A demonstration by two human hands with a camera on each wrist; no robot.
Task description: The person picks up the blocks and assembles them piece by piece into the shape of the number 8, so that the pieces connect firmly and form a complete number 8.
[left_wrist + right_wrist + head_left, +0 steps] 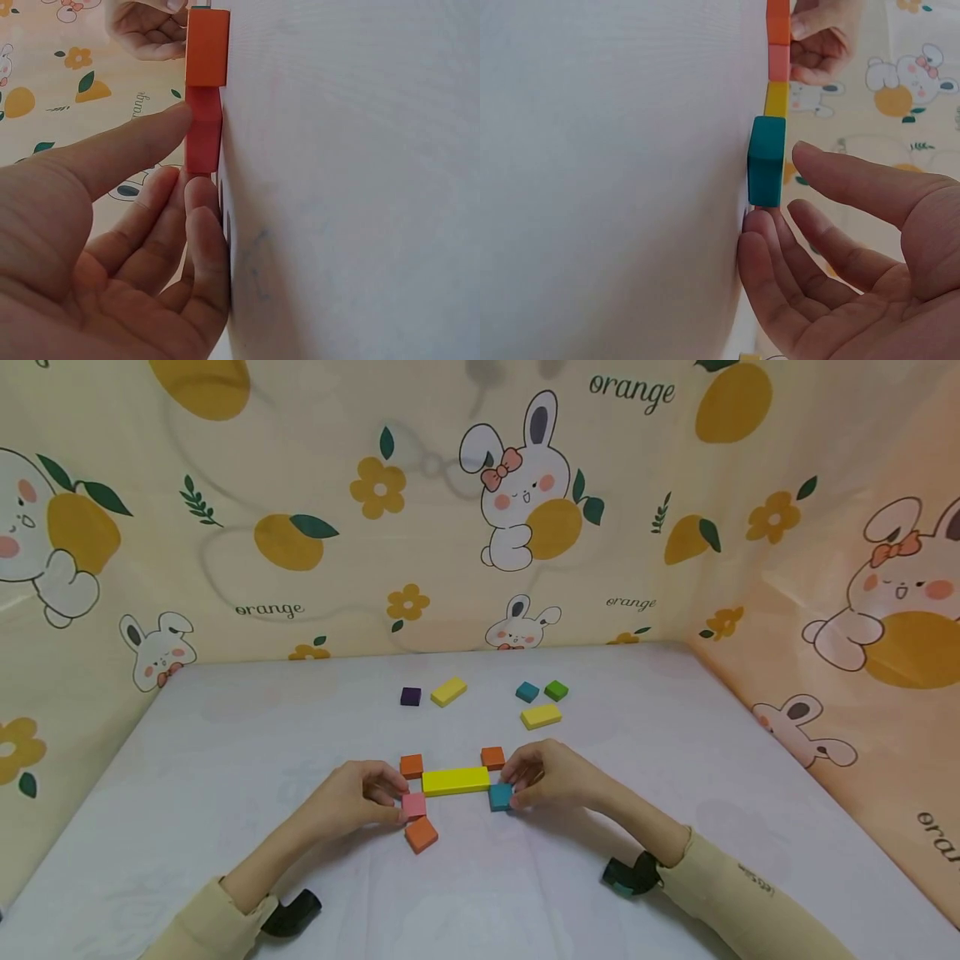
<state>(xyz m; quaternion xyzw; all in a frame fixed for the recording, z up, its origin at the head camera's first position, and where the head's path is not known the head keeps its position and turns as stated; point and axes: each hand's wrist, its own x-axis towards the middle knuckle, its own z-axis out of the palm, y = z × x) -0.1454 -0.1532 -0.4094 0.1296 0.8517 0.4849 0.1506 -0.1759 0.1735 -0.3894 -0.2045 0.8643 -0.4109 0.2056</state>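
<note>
In the head view, a long yellow block [455,782] lies on the table between both hands. My left hand [363,793] pinches a pink block [414,806] near the yellow one's left end, thumb and fingertips at its sides. Just nearer to me sits a tilted orange block [422,834]. At the right end, a teal block [501,797] lies beside my right hand [555,774]. The right wrist view shows that hand's thumb [821,161] apart from the teal block, with fingertips close by its lower end. Two more orange blocks [411,767] [492,757] sit behind the yellow block's ends.
Farther back lie a dark purple block [410,697], a yellow block [449,692], a small blue block [527,692], a green block [557,690] and another yellow block [541,717]. A printed backdrop [435,552] rises behind the white table [247,735].
</note>
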